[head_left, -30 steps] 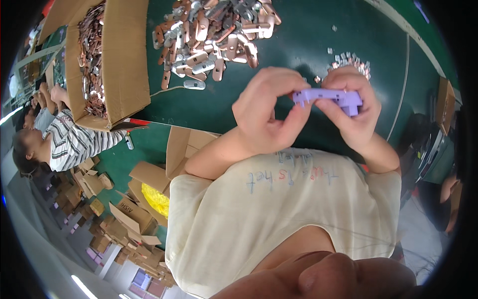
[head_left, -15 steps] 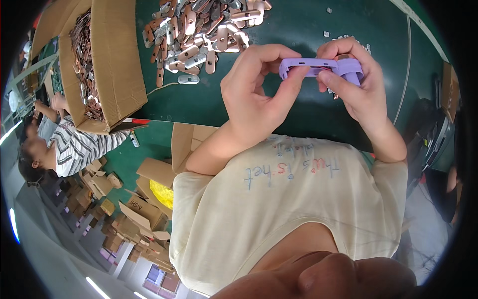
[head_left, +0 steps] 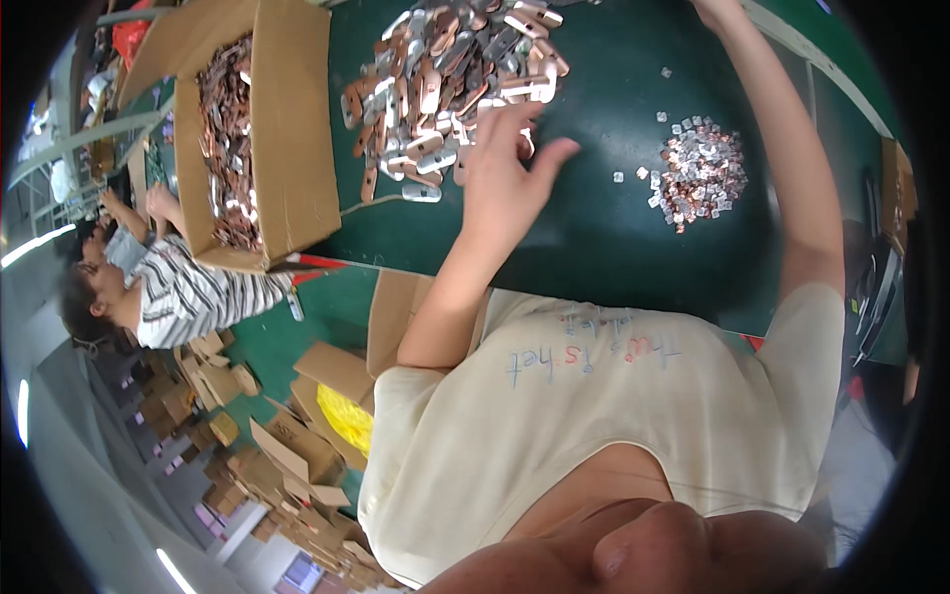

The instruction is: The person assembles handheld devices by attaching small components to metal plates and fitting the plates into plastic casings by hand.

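Note:
My left hand (head_left: 503, 163) is over the near right edge of a heap of flat oblong metal plates (head_left: 430, 91), copper and silver in colour, each with a small slot. Its thumb stretches away from the bent fingers, and nothing shows gripped between them; whether the fingertips touch plates is hidden. My right forearm (head_left: 792, 148) reaches far up across the table, and the hand itself lies past the top edge of the view. To the right of my left hand lies a pile of tiny square metal pieces (head_left: 701, 170), silver and copper.
An open cardboard box (head_left: 297, 129) full of similar metal plates stands at the left on the dark green table (head_left: 584, 233). Beyond it sits a person in a striped top (head_left: 198, 287). Below, on the floor, are several open cartons, one with a yellow bag (head_left: 344, 418).
The lavender plastic piece held in both hands has gone from view. My left hand has moved to the plate heap; my right arm has stretched far forward, uncovering the small squares.

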`<state>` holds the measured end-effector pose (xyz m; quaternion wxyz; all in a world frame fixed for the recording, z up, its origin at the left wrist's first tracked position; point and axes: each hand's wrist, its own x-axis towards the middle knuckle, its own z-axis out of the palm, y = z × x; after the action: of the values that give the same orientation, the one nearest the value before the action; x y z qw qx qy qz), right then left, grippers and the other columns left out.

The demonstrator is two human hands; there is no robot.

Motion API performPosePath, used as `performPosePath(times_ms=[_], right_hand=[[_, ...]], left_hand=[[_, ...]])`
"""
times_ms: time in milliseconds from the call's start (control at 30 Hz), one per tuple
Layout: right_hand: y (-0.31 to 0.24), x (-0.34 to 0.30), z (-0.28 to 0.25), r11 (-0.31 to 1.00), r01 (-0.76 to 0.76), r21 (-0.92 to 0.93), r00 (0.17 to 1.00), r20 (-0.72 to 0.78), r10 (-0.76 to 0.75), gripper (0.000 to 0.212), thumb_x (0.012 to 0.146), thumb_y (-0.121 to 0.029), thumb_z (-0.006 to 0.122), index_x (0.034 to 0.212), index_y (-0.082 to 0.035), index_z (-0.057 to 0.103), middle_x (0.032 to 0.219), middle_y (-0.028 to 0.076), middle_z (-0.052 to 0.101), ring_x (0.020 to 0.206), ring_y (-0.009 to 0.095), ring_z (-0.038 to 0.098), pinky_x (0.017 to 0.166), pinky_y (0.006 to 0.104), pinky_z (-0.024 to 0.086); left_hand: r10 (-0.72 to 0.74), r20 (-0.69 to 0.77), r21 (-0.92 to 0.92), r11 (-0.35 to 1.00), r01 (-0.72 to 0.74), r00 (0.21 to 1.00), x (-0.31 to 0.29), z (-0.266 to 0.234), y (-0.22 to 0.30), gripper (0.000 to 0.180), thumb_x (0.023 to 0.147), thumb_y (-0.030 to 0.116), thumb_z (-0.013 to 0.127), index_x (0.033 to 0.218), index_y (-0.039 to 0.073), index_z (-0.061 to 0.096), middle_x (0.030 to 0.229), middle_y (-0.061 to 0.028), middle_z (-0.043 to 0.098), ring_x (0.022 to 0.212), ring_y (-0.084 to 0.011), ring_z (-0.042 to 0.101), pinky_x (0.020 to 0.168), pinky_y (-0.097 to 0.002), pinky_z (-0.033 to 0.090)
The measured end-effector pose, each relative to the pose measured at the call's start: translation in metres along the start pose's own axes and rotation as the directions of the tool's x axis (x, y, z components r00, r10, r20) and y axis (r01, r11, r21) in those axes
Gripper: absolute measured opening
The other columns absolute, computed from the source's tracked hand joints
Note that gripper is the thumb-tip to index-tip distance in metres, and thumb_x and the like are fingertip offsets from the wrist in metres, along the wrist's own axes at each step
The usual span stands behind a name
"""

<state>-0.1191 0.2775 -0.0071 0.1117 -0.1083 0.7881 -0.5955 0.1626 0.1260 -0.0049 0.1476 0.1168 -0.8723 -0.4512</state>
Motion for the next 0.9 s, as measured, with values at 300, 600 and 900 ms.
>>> performPosePath(times_ms=[300,600,900], right_hand=[[-0.013,-0.048,-0.003,0.808,0.303,-0.506,0.953,0.146,-0.266,0.023,0.076,-0.015,0.065,0.084,0.004,0.054,0.076,0.014,0.060,0.069,0.019,0.059,0.063,0.0319,0.048],[0.011,-0.148,0.011,0.689,0.484,-0.539,0.851,0.474,-0.227,0.013,0.075,-0.001,0.062,0.085,0.000,0.056,0.082,0.011,0.053,0.072,0.023,0.057,0.064,0.0326,0.045],[-0.041,-0.189,0.007,0.981,0.176,0.080,0.909,0.369,-0.193,0.015,0.082,0.000,0.059,0.095,-0.001,0.066,0.081,0.002,0.059,0.065,0.006,0.054,0.058,0.0186,0.045]], left_hand=[[0.387,0.047,0.506,0.785,-0.356,0.921,0.035,-0.004,-0.043,0.018,0.074,0.002,0.060,0.091,0.003,0.064,0.090,-0.0105,0.061,0.085,-0.0269,0.057,0.074,-0.0354,0.046],[-0.116,-0.067,-0.066,0.992,0.112,0.991,0.029,-0.010,-0.011,0.007,0.088,0.007,0.052,0.094,0.004,0.056,0.078,-0.0097,0.059,0.065,-0.0182,0.057,0.057,-0.0267,0.045],[-0.152,0.135,-0.643,0.738,0.203,0.979,-0.008,-0.016,0.045,0.023,0.083,0.000,0.057,0.105,-0.002,0.054,0.082,-0.0115,0.064,0.063,-0.0097,0.056,0.054,-0.0199,0.044]])
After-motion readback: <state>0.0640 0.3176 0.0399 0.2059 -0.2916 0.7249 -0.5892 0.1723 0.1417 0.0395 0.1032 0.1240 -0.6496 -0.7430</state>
